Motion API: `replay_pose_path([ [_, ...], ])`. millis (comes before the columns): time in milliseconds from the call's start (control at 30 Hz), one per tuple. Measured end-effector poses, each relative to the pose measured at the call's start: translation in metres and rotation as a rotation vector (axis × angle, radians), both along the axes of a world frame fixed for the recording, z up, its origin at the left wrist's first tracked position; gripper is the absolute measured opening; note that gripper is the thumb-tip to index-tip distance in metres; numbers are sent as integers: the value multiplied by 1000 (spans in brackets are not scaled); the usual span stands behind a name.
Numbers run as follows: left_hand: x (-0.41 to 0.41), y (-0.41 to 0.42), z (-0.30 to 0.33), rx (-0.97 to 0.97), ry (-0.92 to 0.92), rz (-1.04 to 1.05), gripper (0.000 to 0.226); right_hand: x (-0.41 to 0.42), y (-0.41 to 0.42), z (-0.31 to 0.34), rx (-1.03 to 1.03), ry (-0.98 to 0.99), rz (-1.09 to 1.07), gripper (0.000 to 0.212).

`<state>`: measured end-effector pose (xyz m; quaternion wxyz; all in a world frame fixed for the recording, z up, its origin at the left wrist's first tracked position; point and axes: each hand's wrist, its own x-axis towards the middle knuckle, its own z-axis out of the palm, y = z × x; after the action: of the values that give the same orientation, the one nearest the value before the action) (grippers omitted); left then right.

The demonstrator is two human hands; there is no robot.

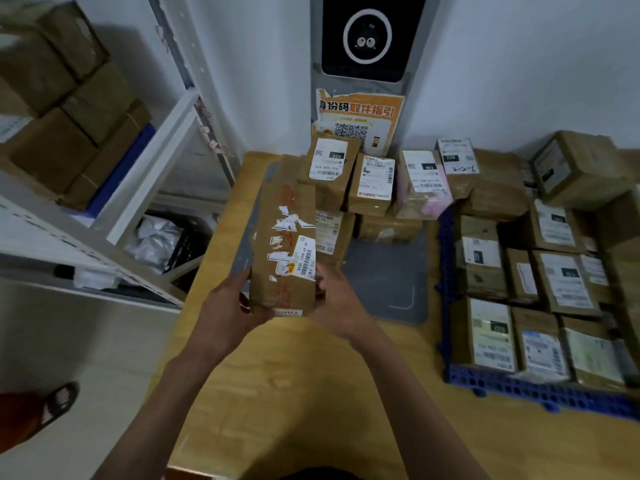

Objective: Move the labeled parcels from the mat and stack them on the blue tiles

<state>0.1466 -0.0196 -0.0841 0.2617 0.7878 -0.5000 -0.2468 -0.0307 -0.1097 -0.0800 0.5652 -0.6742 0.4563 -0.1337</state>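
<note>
Both hands grip the near end of a long brown cardboard parcel with torn white labels and red tape: the left hand curls round its left edge, the right hand round its right. It hangs above the dark grey mat on the wooden bench. Stiff, probably light, tape possibly slick; gripping nearer its middle would balance it better. The blue perforated tiles lie along the bench's right edge, already loaded.
</note>
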Motion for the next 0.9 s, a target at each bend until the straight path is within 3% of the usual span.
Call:
replay_pose_path([
  [200, -56, 22, 5, 63, 21, -84, 81, -73, 31, 11, -44, 129, 26, 83],
  [400, -128, 33, 9, 60, 63, -146, 81, -149, 48, 25, -31, 208, 12, 83],
  [533, -180, 34, 17, 6, 118, -207, 97, -202, 54, 33, -47, 219, -8, 79],
  [767, -257, 44, 21, 7, 62, -243, 99, -279, 69, 33, -19, 219, -49, 90],
  [900, -291, 52, 16, 19, 68, -246, 103, -314, 79, 31, -18, 181, -81, 84],
])
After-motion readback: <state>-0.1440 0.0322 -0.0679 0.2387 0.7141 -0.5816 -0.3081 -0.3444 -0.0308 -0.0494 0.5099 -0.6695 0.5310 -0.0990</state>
